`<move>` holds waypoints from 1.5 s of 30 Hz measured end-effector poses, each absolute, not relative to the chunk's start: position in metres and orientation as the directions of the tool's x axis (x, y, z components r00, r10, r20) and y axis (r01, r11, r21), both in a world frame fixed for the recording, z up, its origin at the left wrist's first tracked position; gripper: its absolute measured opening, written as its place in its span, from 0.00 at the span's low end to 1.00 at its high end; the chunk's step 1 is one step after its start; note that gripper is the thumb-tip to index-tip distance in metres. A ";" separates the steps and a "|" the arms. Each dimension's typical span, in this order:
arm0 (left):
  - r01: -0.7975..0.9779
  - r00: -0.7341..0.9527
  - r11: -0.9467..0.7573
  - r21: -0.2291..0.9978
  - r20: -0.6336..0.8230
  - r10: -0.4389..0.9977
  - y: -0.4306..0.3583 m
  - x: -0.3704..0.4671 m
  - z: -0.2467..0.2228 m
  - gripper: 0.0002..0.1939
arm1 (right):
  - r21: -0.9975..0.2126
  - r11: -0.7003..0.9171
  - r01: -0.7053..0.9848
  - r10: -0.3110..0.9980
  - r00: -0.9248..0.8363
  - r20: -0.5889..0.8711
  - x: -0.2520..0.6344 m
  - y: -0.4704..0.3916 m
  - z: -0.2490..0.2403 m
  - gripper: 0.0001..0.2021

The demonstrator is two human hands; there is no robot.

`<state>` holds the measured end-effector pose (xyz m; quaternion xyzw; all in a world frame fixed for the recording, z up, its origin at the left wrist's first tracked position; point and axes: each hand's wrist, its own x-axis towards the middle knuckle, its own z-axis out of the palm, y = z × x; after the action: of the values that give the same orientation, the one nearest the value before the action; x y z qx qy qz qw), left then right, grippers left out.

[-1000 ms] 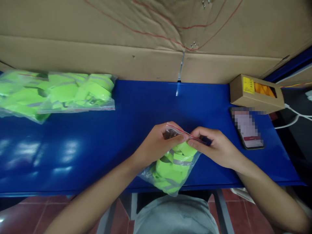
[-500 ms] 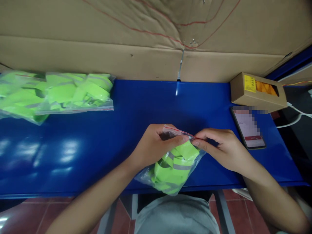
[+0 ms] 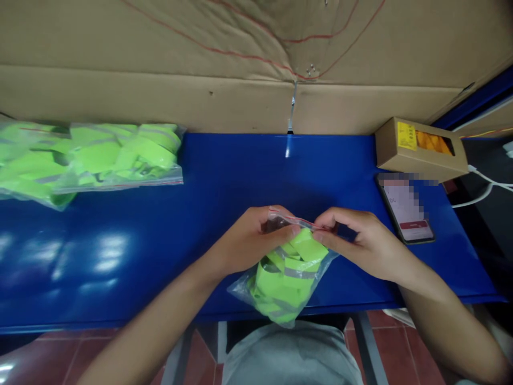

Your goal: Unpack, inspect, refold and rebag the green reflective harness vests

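Note:
A clear plastic bag (image 3: 290, 283) with a red strip along its top holds folded neon-green fabric with grey bands. It hangs at the near edge of the blue table, between both hands. My left hand (image 3: 250, 238) is closed on the bag's upper left part, thumb in front and the other fingers mostly hidden behind. My right hand (image 3: 356, 240) pinches the right end of the red strip between thumb and index finger.
Bags of green fabric (image 3: 124, 152) lie at the back left of the blue table (image 3: 240, 171). At the right are a cardboard box (image 3: 420, 152) with orange contents, a phone (image 3: 409, 211) and white cables (image 3: 479, 198). Brown cardboard (image 3: 168, 101) lines the back.
My left thumb has slid slightly left along the bag's top, and my right fingertips have moved slightly left too. Both hands keep their grip. The whole view has shifted a little.

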<state>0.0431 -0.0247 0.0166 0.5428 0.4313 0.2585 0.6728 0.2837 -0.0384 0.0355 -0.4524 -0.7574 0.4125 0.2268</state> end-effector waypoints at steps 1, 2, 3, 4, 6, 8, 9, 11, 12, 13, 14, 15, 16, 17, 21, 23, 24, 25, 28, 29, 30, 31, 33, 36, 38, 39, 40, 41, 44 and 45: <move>0.119 0.506 0.285 0.951 -0.305 0.807 -0.025 0.043 0.016 0.15 | -0.827 0.257 0.499 0.870 -0.493 -0.027 0.283 -0.039 0.035 0.06; 0.122 0.515 0.295 0.948 -0.314 0.798 -0.025 0.043 0.015 0.15 | -0.824 0.267 0.500 0.866 -0.499 -0.022 0.282 -0.039 0.033 0.05; 0.131 0.522 0.302 0.944 -0.325 0.788 -0.026 0.044 0.013 0.15 | -0.819 0.278 0.502 0.863 -0.505 -0.016 0.280 -0.040 0.032 0.05; 0.143 0.529 0.307 0.941 -0.335 0.780 -0.026 0.045 0.011 0.14 | -0.812 0.291 0.506 0.860 -0.510 -0.010 0.279 -0.040 0.029 0.04; 0.159 0.534 0.317 0.935 -0.352 0.769 -0.028 0.048 0.007 0.12 | -0.796 0.313 0.518 0.856 -0.518 0.000 0.276 -0.040 0.025 0.04; 0.158 0.530 0.329 0.931 -0.361 0.767 -0.030 0.051 0.004 0.10 | -0.785 0.329 0.524 0.854 -0.520 0.011 0.273 -0.039 0.021 0.05; 0.151 0.524 0.335 0.930 -0.363 0.771 -0.030 0.052 0.004 0.10 | -0.784 0.332 0.524 0.855 -0.518 0.016 0.273 -0.039 0.021 0.05; 0.129 0.503 0.351 0.928 -0.366 0.783 -0.031 0.053 0.004 0.10 | -0.790 0.332 0.516 0.857 -0.515 0.023 0.273 -0.038 0.022 0.04; 0.116 0.493 0.355 0.928 -0.364 0.791 -0.031 0.053 0.005 0.10 | -0.792 0.330 0.513 0.858 -0.514 0.024 0.274 -0.038 0.023 0.04; 0.102 0.481 0.355 0.929 -0.359 0.800 -0.031 0.053 0.006 0.10 | -0.795 0.328 0.511 0.858 -0.514 0.024 0.275 -0.038 0.025 0.03; 0.088 0.470 0.355 0.931 -0.353 0.809 -0.031 0.053 0.007 0.10 | -0.796 0.327 0.509 0.858 -0.513 0.024 0.276 -0.039 0.027 0.03; 0.073 0.461 0.353 0.933 -0.346 0.818 -0.031 0.053 0.008 0.10 | -0.798 0.325 0.508 0.858 -0.513 0.023 0.276 -0.039 0.028 0.02; 0.059 0.453 0.351 0.935 -0.338 0.825 -0.032 0.054 0.008 0.10 | -0.800 0.321 0.506 0.858 -0.513 0.020 0.276 -0.040 0.030 0.02; 0.047 0.446 0.350 0.935 -0.333 0.831 -0.032 0.054 0.008 0.11 | -0.802 0.320 0.504 0.858 -0.513 0.020 0.276 -0.040 0.031 0.03; 0.029 0.429 0.341 0.939 -0.320 0.845 -0.033 0.056 0.006 0.13 | -0.800 0.328 0.503 0.854 -0.520 0.023 0.275 -0.042 0.032 0.04; 0.031 0.430 0.318 0.947 -0.300 0.852 -0.033 0.058 0.006 0.13 | -0.792 0.335 0.510 0.853 -0.522 0.025 0.274 -0.043 0.031 0.03; 0.029 0.431 0.310 0.950 -0.292 0.854 -0.033 0.058 0.007 0.13 | -0.789 0.335 0.515 0.854 -0.521 0.022 0.274 -0.043 0.031 0.03; 0.030 0.429 0.307 0.951 -0.289 0.856 -0.034 0.059 0.007 0.13 | -0.788 0.332 0.519 0.855 -0.518 0.019 0.274 -0.044 0.031 0.03; 0.030 0.410 0.308 0.951 -0.293 0.864 -0.034 0.059 0.008 0.11 | -0.789 0.313 0.528 0.864 -0.503 0.007 0.273 -0.044 0.030 0.05; 0.031 0.409 0.313 0.949 -0.297 0.863 -0.034 0.059 0.008 0.11 | -0.792 0.305 0.529 0.867 -0.498 0.000 0.272 -0.044 0.030 0.05; 0.032 0.416 0.319 0.947 -0.303 0.858 -0.033 0.058 0.008 0.11 | -0.796 0.294 0.529 0.868 -0.496 -0.009 0.272 -0.043 0.030 0.05; 0.032 0.430 0.329 0.944 -0.310 0.848 -0.033 0.058 0.009 0.11 | -0.803 0.280 0.527 0.869 -0.494 -0.021 0.272 -0.043 0.030 0.04; 0.032 0.469 0.352 0.935 -0.325 0.821 -0.032 0.056 0.011 0.11 | -0.825 0.239 0.512 0.868 -0.494 -0.055 0.272 -0.043 0.030 0.03; 0.060 0.501 0.364 0.929 -0.344 0.794 -0.031 0.053 0.013 0.12 | -0.857 0.178 0.483 0.866 -0.491 -0.097 0.273 -0.043 0.031 0.03; 0.088 0.507 0.361 0.928 -0.354 0.786 -0.032 0.052 0.015 0.12 | -0.865 0.164 0.474 0.863 -0.494 -0.107 0.273 -0.043 0.032 0.03; 0.096 0.507 0.363 0.927 -0.360 0.783 -0.032 0.052 0.015 0.12 | -0.865 0.167 0.473 0.861 -0.497 -0.105 0.273 -0.043 0.032 0.03; 0.099 0.508 0.367 0.925 -0.364 0.781 -0.032 0.052 0.015 0.12 | -0.863 0.175 0.475 0.860 -0.501 -0.101 0.273 -0.043 0.032 0.03; 0.102 0.507 0.370 0.923 -0.369 0.779 -0.033 0.052 0.015 0.11 | -0.859 0.185 0.478 0.857 -0.506 -0.096 0.272 -0.043 0.031 0.03; 0.127 0.493 0.365 0.922 -0.378 0.784 -0.034 0.054 0.016 0.09 | -0.843 0.216 0.493 0.854 -0.513 -0.081 0.271 -0.043 0.029 0.02; 0.134 0.487 0.356 0.925 -0.375 0.789 -0.034 0.054 0.016 0.09 | -0.839 0.223 0.497 0.855 -0.513 -0.077 0.271 -0.043 0.029 0.02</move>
<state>0.0543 -0.0341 0.0158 0.5155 0.4475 0.2367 0.6913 0.2709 -0.0426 0.0287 -0.4483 -0.7541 0.4333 0.2063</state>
